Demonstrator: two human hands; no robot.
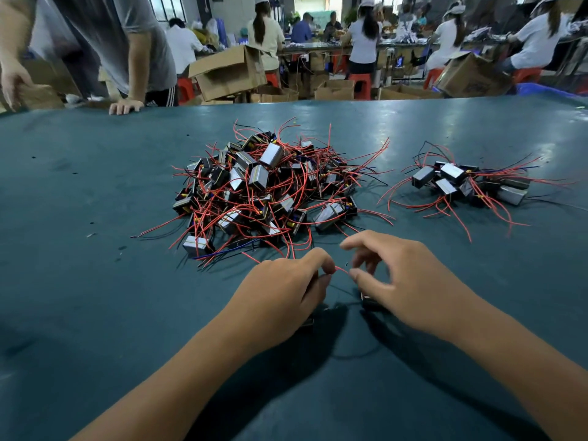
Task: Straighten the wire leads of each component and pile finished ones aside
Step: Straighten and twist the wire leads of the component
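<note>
A big tangled heap of small black-and-silver components (264,189) with red, blue and black leads lies at the table's middle. A smaller pile of the same components (467,184) sits to the right. My left hand (283,291) and my right hand (404,281) meet just in front of the heap. Between their fingertips runs a short stretch of a red wire lead (341,269), pinched at both ends. A dark component (370,302) peeks out under my right hand; most of it is hidden.
The work surface is a dark teal table (95,281). A person in a grey shirt (127,105) leans a hand on the far left edge. Behind it stand cardboard boxes (229,74), red stools and several seated workers.
</note>
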